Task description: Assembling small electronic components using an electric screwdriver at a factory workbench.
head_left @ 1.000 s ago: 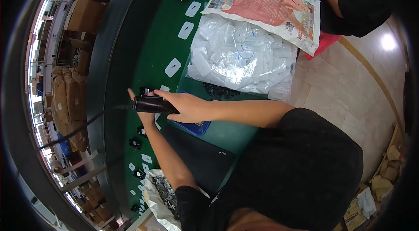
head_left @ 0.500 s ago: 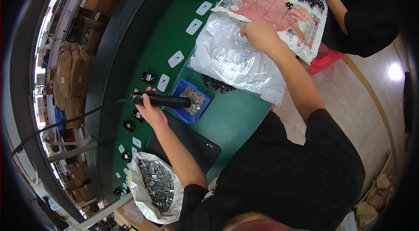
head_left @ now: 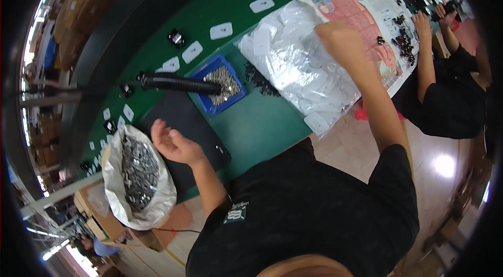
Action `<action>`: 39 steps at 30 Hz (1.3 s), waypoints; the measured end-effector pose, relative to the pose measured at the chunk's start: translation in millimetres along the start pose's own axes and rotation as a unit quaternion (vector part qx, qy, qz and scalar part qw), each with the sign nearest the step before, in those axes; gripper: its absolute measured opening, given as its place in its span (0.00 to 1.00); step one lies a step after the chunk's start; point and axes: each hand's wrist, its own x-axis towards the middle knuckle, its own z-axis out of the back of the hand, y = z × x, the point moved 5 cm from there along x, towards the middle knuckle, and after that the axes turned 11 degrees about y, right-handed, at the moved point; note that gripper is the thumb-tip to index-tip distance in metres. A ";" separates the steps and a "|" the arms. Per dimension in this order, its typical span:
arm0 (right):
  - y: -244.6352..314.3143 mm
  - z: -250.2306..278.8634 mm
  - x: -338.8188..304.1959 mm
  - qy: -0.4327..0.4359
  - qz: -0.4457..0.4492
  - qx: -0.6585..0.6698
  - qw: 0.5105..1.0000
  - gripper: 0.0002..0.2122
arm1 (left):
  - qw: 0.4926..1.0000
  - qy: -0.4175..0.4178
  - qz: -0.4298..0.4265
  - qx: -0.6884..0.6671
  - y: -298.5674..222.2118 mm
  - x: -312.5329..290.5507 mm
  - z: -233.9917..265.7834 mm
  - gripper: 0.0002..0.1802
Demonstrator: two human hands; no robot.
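Observation:
My left hand (head_left: 175,143), fingers apart and slightly curled, is empty above the black mat (head_left: 181,120), beside a white sack (head_left: 170,188) of small metal parts. A black electric screwdriver (head_left: 178,84) lies with one end over the blue bin (head_left: 209,107) of small metal screws. Over a clear plastic bag (head_left: 293,75) of white plates, my right hand (head_left: 335,39) is closed at the edge of a printed paper sheet (head_left: 348,12). Its fingertips are hidden, so what it holds cannot be made out.
White plates (head_left: 221,31) and black parts (head_left: 176,38) line the green belt (head_left: 152,49) at the far side. Small black pieces (head_left: 260,79) are heaped between bin and bag. At the right, another person's hands (head_left: 422,25) work near more black parts (head_left: 403,41).
My left hand has let go of the electric screwdriver and drawn back toward me. My right hand has shifted to the sheet's edge and closed. The whole view has turned.

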 end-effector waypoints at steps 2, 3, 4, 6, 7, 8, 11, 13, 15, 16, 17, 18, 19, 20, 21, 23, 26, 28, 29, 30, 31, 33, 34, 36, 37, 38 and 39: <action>13.3 31.6 -1.5 -0.082 0.000 0.026 0.996 0.04 | 0.998 0.054 0.010 -0.019 -19.3 -24.0 -14.8 0.10; 14.4 51.3 -8.7 -0.146 -0.045 0.077 0.985 0.04 | 0.990 0.126 0.036 -0.060 -26.9 -32.6 -28.3 0.08; 18.8 63.9 -16.8 -0.208 -0.087 0.129 0.966 0.05 | 0.974 0.184 0.072 -0.108 -28.3 -42.7 -39.7 0.08; 44.3 67.6 -24.3 -0.167 -0.109 0.232 0.952 0.05 | 0.939 0.279 0.103 -0.174 -36.6 -53.7 -66.2 0.15; 61.6 62.8 -27.4 -0.124 -0.133 0.333 0.925 0.05 | 0.917 0.301 0.145 -0.219 -41.6 -53.5 -78.0 0.20; 88.8 53.8 -28.2 -0.067 -0.101 0.419 0.900 0.04 | 0.892 0.319 0.178 -0.265 -47.1 -51.7 -85.8 0.24; 170.6 21.8 -36.6 0.182 -0.054 0.541 0.819 0.07 | 0.867 0.370 0.187 -0.276 -44.0 -51.1 -88.6 0.24; 183.1 2.5 -33.3 0.181 -0.070 0.561 0.805 0.06 | 0.812 0.500 0.243 -0.178 -24.2 -64.7 -74.6 0.23; 164.8 -26.3 -26.0 0.142 -0.196 0.581 0.777 0.05 | 0.802 0.442 0.320 -0.243 -7.0 -69.9 -49.7 0.22; 155.8 -27.9 -14.2 0.112 -0.176 0.437 0.875 0.06 | 0.781 0.383 0.393 -0.298 3.9 -74.1 -38.1 0.21; 152.8 -41.1 -6.2 0.114 -0.143 0.357 0.916 0.07 | 0.774 0.355 0.409 -0.328 6.8 -69.1 -27.4 0.23; 158.5 -46.5 5.2 0.117 -0.101 0.272 0.950 0.07 | 0.773 0.347 0.415 -0.332 8.2 -64.3 -19.3 0.23; 162.7 -49.7 8.3 0.125 -0.096 0.268 0.950 0.07 | 0.775 0.320 0.430 -0.335 10.7 -60.3 -10.2 0.24; 167.8 -54.7 11.8 0.177 -0.092 0.212 0.957 0.07 | 0.777 0.293 0.445 -0.336 15.9 -58.8 -2.1 0.24; 174.9 -58.5 15.3 0.230 -0.082 0.155 0.957 0.08 | 0.774 0.296 0.446 -0.337 21.6 -57.8 3.3 0.28; 175.3 -60.7 19.0 0.241 -0.069 0.133 0.959 0.07 | 0.773 0.291 0.450 -0.339 25.5 -53.8 8.1 0.30; 178.2 -64.4 21.6 0.242 -0.045 0.111 0.963 0.06 | 0.769 0.290 0.452 -0.347 33.6 -48.7 14.7 0.34; 180.6 -62.5 27.6 0.240 -0.026 0.124 0.963 0.06 | 0.766 0.273 0.404 -0.419 34.6 -45.0 15.4 0.36; 182.5 -61.7 25.6 0.266 -0.033 0.126 0.955 0.07 | 0.776 0.285 0.385 -0.411 34.6 -46.6 17.1 0.36; 182.5 -61.7 24.9 0.269 -0.023 0.128 0.954 0.07 | 0.779 0.276 0.387 -0.408 34.6 -48.3 16.0 0.36; 182.5 -62.6 23.0 0.280 -0.014 0.124 0.952 0.07 | 0.780 0.266 0.394 -0.406 32.9 -49.0 13.8 0.36; 184.8 -63.6 20.7 0.295 0.002 0.120 0.948 0.08 | 0.781 0.253 0.408 -0.399 29.3 -49.3 10.8 0.37; 184.9 -64.3 19.1 0.310 0.006 0.118 0.943 0.08 | 0.783 0.245 0.411 -0.398 29.1 -51.7 9.8 0.37; 184.6 -63.5 15.1 0.329 0.013 0.115 0.937 0.08 | 0.784 0.263 0.406 -0.389 27.4 -57.8 6.4 0.37; 183.9 -57.7 15.0 0.284 -0.003 0.175 0.943 0.08 | 0.783 0.259 0.410 -0.390 26.7 -60.6 6.1 0.37; 182.0 -51.3 14.6 0.236 -0.021 0.233 0.943 0.08 | 0.780 0.265 0.423 -0.378 26.6 -64.5 5.9 0.37; 181.9 -46.4 13.3 0.241 -0.021 0.232 0.942 0.08 | 0.776 0.271 0.436 -0.366 25.7 -69.2 5.1 0.37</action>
